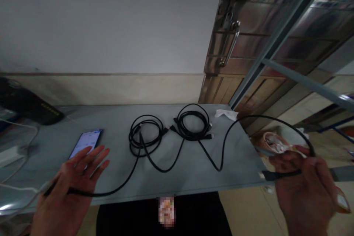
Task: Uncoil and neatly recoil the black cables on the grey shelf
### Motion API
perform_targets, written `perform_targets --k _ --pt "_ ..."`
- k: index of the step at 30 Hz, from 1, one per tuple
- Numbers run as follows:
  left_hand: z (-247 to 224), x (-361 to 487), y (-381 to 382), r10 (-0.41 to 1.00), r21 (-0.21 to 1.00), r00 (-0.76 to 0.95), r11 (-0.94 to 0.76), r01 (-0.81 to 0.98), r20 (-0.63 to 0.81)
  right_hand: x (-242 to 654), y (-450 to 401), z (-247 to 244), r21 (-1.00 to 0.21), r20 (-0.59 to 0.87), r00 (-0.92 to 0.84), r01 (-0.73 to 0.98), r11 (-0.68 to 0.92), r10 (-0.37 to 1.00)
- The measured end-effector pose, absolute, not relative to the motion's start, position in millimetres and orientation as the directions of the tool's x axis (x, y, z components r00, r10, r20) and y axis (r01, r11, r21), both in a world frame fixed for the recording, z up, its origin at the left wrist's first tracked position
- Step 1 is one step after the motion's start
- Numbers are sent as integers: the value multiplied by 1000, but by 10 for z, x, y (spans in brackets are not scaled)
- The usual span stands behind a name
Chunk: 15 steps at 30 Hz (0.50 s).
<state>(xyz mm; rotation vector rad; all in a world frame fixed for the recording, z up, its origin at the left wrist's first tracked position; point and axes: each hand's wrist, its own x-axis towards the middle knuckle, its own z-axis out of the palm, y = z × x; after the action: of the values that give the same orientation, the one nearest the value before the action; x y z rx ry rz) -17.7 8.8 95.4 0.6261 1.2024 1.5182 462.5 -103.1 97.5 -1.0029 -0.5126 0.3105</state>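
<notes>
At four o'clock, pinched between thumb and curled fingers of the right hand (pixel 304 180): black cable (pixel 257 115), with plug (pixel 272 175) pointing toward nine. At eight, left hand (pixel 73 184), long fingers spread; black cable also there, under the thumb, tip hidden; cannot tell if firmly pressed. Near centre, between five and seven, on the table (pixel 116 118): two coils (pixel 145 145), crossings hard to trace. Beyond the left fingertips, partly covered: phone (pixel 88 139). At nine, cut off by the edge: dark bottle (pixel 30 103).

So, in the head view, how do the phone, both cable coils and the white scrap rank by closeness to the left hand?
1. Phone, partly behind the left hand.
2. Left coil, right of the phone.
3. Right coil, further right.
4. White scrap, farthest right.
</notes>
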Motion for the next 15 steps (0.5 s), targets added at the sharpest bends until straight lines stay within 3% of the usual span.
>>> perform_targets --k 15 --pt "917 -223 103 868 870 -375 118 -479 -325 4565 -1102 1158 -858 307 808 6 514 503"
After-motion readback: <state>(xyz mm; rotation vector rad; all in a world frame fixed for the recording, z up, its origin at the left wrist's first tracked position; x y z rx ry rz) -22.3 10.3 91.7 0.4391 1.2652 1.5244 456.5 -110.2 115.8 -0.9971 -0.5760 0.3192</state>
